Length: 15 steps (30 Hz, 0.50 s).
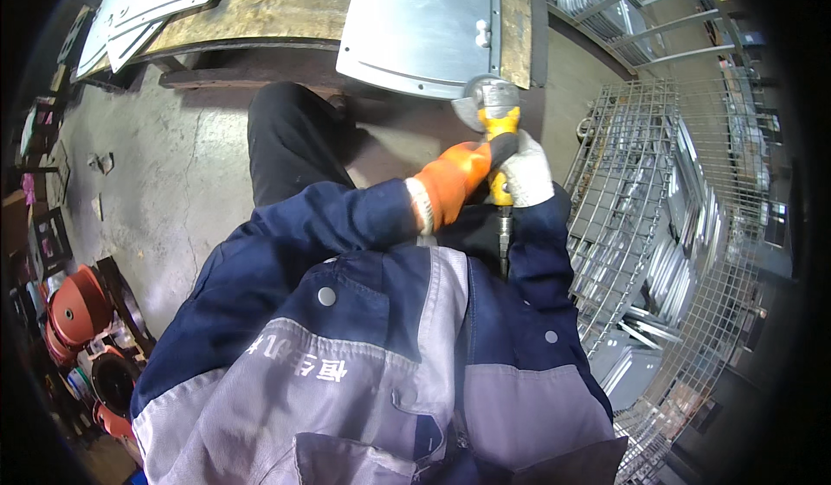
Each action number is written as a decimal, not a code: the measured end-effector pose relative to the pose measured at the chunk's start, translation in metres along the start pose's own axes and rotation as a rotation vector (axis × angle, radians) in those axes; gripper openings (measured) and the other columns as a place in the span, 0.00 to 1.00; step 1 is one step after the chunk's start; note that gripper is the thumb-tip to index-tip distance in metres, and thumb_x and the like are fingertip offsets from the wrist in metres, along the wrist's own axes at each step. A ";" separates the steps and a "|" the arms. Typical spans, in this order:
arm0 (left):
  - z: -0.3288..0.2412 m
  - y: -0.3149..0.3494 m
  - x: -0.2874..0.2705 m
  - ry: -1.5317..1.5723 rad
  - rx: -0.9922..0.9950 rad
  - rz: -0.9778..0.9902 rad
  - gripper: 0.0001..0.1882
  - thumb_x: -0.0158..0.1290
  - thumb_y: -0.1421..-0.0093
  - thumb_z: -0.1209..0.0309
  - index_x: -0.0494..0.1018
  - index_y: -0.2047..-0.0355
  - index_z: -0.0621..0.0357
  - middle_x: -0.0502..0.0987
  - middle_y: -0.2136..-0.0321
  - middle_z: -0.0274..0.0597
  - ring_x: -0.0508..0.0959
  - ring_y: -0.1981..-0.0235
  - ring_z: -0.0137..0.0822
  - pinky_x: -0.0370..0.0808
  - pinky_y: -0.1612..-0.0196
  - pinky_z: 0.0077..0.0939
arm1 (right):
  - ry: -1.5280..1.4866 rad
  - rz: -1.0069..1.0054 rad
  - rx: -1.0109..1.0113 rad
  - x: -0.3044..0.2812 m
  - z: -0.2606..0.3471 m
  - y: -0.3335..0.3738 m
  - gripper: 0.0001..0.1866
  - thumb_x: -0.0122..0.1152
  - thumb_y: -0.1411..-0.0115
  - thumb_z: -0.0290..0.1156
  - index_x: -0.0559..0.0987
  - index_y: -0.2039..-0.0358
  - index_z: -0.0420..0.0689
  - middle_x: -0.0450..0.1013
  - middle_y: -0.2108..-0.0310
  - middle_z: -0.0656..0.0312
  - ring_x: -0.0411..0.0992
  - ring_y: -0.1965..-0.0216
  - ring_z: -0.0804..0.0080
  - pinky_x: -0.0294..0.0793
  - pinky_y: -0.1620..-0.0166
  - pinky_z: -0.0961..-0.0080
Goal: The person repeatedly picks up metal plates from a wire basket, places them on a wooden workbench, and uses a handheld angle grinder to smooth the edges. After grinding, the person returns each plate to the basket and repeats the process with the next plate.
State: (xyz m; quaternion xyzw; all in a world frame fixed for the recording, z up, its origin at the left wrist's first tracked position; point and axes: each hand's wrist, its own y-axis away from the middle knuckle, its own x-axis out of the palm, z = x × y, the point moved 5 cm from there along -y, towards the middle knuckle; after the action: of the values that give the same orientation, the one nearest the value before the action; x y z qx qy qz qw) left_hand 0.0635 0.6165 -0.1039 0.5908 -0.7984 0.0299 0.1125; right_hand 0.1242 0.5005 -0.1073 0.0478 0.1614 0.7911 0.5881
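Note:
A yellow air grinder (496,126) with a grey guarded head is held upright near the lower edge of a flat grey metal panel (415,26). My left hand (452,182), in an orange glove, wraps the grinder's body from the left. In a white glove, my right hand (526,172) grips the same tool from the right. The grinder's head touches or nearly touches the panel's lower right corner. A dark hose fitting (503,238) hangs below the tool. The panel rests on a worn wooden workbench (260,5).
More grey metal panels (151,0) lie stacked at the bench's far left. A wire mesh cage (666,225) full of metal parts stands to the right. Orange round items (78,308) sit on the floor at lower left. The floor (164,173) is concrete.

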 end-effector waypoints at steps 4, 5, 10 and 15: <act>0.014 0.048 -0.042 0.728 -0.290 -0.485 0.16 0.52 0.37 0.59 0.72 0.56 0.56 0.77 0.68 0.36 0.78 0.69 0.31 0.74 0.65 0.24 | 0.032 0.213 -0.003 0.087 -0.010 -0.018 0.20 0.51 0.53 0.17 0.75 0.56 0.38 0.76 0.67 0.57 0.75 0.64 0.67 0.72 0.57 0.76; 0.009 0.059 -0.052 0.768 -0.305 -0.490 0.17 0.52 0.37 0.56 0.73 0.58 0.57 0.78 0.68 0.36 0.78 0.69 0.30 0.75 0.65 0.24 | 0.140 0.266 -0.059 0.103 -0.007 -0.019 0.18 0.52 0.52 0.20 0.76 0.58 0.39 0.76 0.68 0.56 0.75 0.64 0.66 0.72 0.57 0.75; -0.013 0.089 -0.094 0.638 -0.056 -0.511 0.19 0.59 0.44 0.64 0.69 0.55 0.58 0.77 0.66 0.45 0.78 0.64 0.41 0.74 0.61 0.29 | 0.453 0.346 -0.239 0.174 -0.002 -0.030 0.13 0.55 0.43 0.25 0.77 0.57 0.41 0.77 0.64 0.56 0.74 0.61 0.69 0.72 0.55 0.75; -0.013 0.082 -0.088 0.022 0.268 -0.573 0.20 0.52 0.40 0.52 0.73 0.59 0.56 0.77 0.69 0.37 0.77 0.69 0.33 0.74 0.68 0.27 | 0.551 0.165 -0.258 0.161 -0.004 -0.022 0.12 0.57 0.43 0.32 0.77 0.60 0.42 0.77 0.64 0.50 0.75 0.60 0.56 0.73 0.56 0.68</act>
State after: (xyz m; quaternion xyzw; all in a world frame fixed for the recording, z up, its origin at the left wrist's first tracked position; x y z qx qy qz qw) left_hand 0.0116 0.7265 -0.1028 0.8010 -0.5869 0.1085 0.0460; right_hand 0.0944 0.6576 -0.1363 -0.2305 0.2089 0.8331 0.4573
